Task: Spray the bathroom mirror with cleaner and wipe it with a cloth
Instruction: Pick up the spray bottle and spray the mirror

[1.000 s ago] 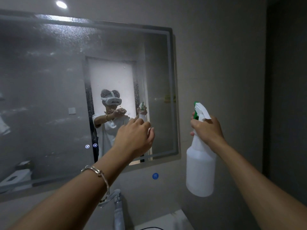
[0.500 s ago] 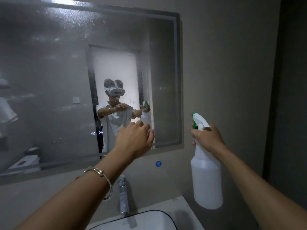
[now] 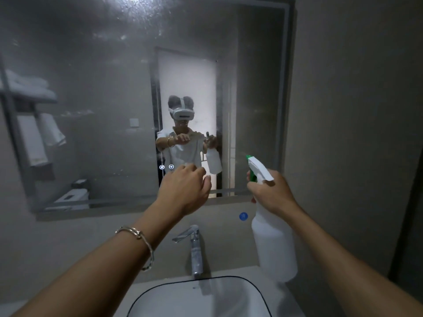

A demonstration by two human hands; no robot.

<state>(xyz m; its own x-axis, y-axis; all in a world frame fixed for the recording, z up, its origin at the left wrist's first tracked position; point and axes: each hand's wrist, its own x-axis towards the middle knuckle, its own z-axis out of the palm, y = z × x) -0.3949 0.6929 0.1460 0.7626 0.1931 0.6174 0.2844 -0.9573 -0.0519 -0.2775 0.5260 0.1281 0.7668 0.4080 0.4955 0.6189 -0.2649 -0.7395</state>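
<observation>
The wall mirror [image 3: 91, 88] fills the upper left, hazy, with droplets near its top edge. My right hand [image 3: 272, 193] grips the neck of a white spray bottle [image 3: 274, 245]. Its green and white nozzle [image 3: 254, 165] points at the mirror's lower right corner. My left hand [image 3: 185, 191] is raised in front of the mirror's lower edge with curled fingers; I cannot see whether it holds anything. No cloth is plainly visible.
A chrome faucet [image 3: 194, 248] stands below my hands over a white sink basin [image 3: 199, 298]. A small blue sticker [image 3: 243, 216] is on the wall under the mirror. A plain wall runs to the right. The mirror reflects a towel rack.
The view has tilted downward, bringing the faucet and sink into sight. Both hands now sit lower against the mirror. The bottle stays in my right hand.
</observation>
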